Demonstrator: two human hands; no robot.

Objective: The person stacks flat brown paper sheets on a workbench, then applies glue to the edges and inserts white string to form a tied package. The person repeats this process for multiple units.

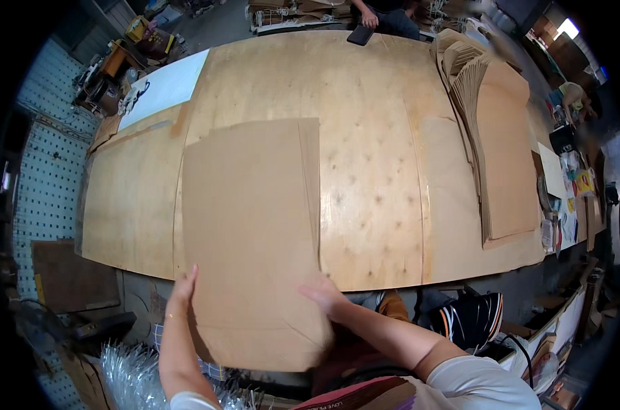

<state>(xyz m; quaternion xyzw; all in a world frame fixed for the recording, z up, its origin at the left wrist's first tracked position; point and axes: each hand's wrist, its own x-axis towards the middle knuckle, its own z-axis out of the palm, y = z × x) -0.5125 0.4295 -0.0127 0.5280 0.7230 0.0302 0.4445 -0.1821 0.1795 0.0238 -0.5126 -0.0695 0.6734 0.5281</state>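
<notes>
A large flat brown cardboard sheet [255, 225] lies on the plywood table [371, 157] and hangs over its near edge toward me. My left hand [182, 290] presses against the sheet's lower left edge, fingers up along it. On the lower right part of the sheet rests my right hand [323, 294], fingers spread flat on top. Neither hand is closed around the sheet.
A tall stack of brown cardboard sheets [501, 143] sits at the table's right side. A white sheet [163, 89] lies at the far left corner. Another person [385, 17] sits at the far edge by a dark flat object [360, 34]. Clutter lines the right side.
</notes>
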